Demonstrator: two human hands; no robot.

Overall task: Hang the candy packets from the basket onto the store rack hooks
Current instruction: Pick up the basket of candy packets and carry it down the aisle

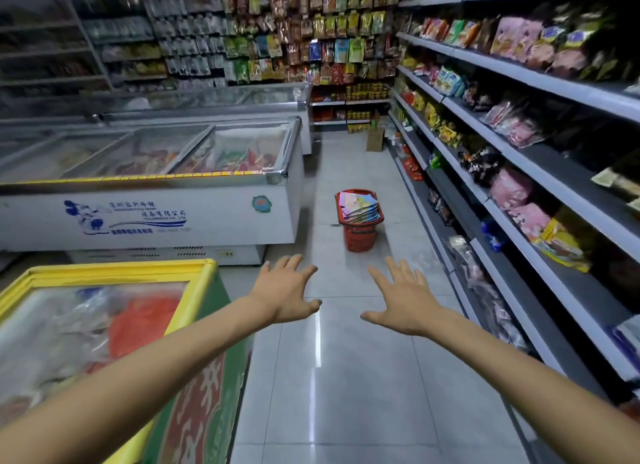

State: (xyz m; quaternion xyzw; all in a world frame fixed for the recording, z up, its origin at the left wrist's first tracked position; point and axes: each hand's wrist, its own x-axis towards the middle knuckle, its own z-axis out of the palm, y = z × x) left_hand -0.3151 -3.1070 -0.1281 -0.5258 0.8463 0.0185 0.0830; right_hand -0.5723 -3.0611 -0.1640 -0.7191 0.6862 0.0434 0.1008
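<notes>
I hold both bare arms stretched forward, left hand (284,292) and right hand (401,299) palms down, fingers spread, gripping nothing.

Glossy floor tiles (363,377); plastic mesh basket (360,236).

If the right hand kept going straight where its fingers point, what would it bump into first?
Probably the red plastic basket of colourful candy packets on the grey tiled floor ahead. Nothing shows between it and the open right hand, though depth is hard to judge.
</notes>
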